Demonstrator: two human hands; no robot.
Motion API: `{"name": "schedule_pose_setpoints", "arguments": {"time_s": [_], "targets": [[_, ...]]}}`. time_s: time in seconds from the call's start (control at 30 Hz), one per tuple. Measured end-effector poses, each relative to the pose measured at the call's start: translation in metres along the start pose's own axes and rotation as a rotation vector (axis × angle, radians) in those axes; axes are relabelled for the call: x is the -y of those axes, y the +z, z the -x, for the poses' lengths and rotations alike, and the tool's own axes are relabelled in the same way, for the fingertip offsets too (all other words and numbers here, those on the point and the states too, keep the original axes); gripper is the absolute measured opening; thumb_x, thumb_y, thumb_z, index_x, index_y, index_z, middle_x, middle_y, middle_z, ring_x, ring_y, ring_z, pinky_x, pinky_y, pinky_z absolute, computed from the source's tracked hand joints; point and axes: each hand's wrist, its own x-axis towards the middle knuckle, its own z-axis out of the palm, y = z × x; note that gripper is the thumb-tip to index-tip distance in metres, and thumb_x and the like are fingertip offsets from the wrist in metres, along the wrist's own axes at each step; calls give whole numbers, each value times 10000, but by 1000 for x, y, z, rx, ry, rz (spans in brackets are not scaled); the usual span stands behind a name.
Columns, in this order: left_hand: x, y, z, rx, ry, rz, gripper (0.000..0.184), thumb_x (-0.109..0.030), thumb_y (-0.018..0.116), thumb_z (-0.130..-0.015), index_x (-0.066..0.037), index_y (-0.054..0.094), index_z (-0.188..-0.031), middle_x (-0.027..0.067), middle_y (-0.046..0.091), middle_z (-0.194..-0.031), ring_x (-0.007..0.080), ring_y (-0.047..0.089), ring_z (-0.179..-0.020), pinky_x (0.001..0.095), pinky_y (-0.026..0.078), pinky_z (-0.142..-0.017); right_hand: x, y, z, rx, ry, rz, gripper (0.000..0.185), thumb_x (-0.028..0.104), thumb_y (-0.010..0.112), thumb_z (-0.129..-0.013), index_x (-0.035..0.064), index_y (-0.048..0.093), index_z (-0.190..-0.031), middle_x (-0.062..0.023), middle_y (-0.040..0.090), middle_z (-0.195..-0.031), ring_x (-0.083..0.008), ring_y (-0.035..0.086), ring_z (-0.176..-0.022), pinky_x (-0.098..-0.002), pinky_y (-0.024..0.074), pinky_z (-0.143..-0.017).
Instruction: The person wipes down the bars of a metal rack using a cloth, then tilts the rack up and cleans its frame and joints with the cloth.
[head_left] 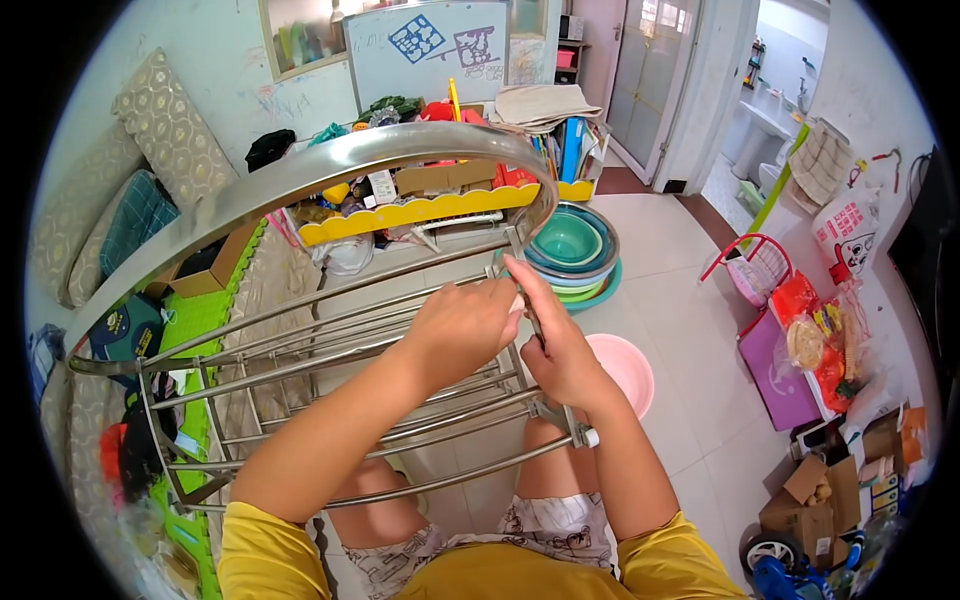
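Observation:
A shiny stainless-steel rack (345,392) with several parallel bars and a large curved rail lies tilted across the front of my body, above my knees. At its right end, my left hand (462,325) is closed, fingers curled in a pinch. Something small and pale shows at its fingertips, too little to name. My right hand (562,352) is wrapped around the end bar, index finger stretched along it, touching the left hand. A white end cap (591,437) sits on the rack's lower right corner. The curved rail rises to the upper left.
Nested basins (566,242) and a pink basin (622,372) stand on the tiles beyond my hands. A yellow-edged toy shelf (400,217) is ahead. Left is a sofa (95,200) with a green mat (205,335); right are cardboard boxes (805,510) and a purple container (778,372).

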Motion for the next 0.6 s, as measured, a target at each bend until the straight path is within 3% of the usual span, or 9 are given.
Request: {"name": "schedule_pose_setpoints", "arguments": {"time_s": [0.6], "targets": [[2, 2, 14, -65, -66, -2, 187, -185, 629, -926, -39, 521, -971, 169, 645, -838, 399, 637, -726, 509, 504, -619, 0, 7, 0, 21, 72, -40, 910, -215, 436, -684, 64, 295, -1540, -188, 359, -1553, -367, 319, -1460, -397, 291, -1183]]}}
